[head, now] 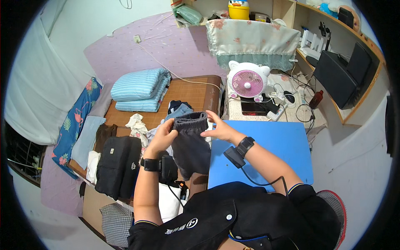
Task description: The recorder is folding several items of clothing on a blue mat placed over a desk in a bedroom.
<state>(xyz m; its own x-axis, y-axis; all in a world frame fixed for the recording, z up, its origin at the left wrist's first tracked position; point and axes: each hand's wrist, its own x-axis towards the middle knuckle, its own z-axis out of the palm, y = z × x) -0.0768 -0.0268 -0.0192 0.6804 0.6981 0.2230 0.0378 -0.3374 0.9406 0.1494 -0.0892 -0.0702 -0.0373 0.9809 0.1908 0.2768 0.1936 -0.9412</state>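
Observation:
A pair of dark grey trousers (191, 150) with a gathered elastic waistband hangs in front of me, waistband up. My left hand (164, 136) pinches the left end of the waistband between thumb and fingers. At the waistband's right end is my right hand (220, 126), its thumb and forefinger spread apart at the edge; whether it grips the cloth is unclear. Behind the trousers lie a loose heap of clothes with a blue garment (182, 111), and a crumpled white floral cloth (137, 126). To the left sits a folded black garment stack (114, 165).
A bed with a brown mat (184, 89) bears a striped blue quilt (140, 89) and pillows. On my right stands a blue table (262, 147). Beyond it are a pink-and-white fan (247, 82), a power strip (277, 113) and cables. White clothing (168, 203) lies close to my body.

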